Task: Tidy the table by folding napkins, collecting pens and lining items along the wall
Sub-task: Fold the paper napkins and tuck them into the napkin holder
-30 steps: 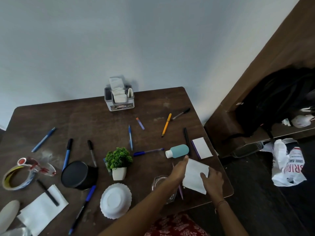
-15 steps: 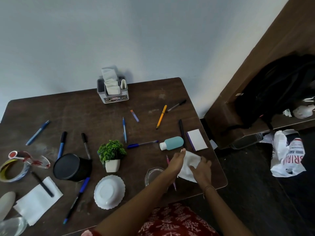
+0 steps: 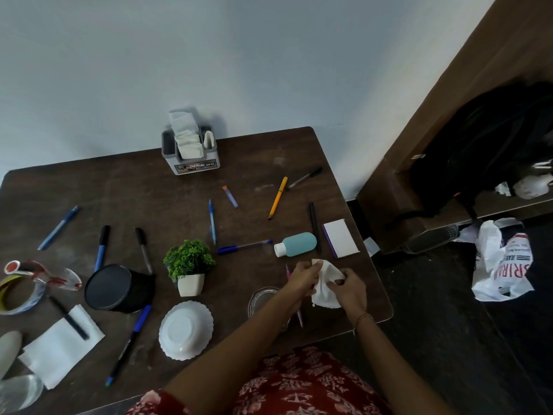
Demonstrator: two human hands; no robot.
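Both my hands are on the white napkin [image 3: 324, 284] at the table's [image 3: 125, 187] near right corner: left hand [image 3: 303, 278] pinching its top edge, right hand [image 3: 348, 287] gripping its right side, just near the teal bottle [image 3: 297, 244].

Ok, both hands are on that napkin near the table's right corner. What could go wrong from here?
The left forearm passes over the glass dish near the table's front edge; lowering the arm could knock it off. The pink pen lies beneath the left hand, so a napkin fold pressed down there may come out lumpy. The teal bottle lies on its side just beyond that hand and might roll if bumped.
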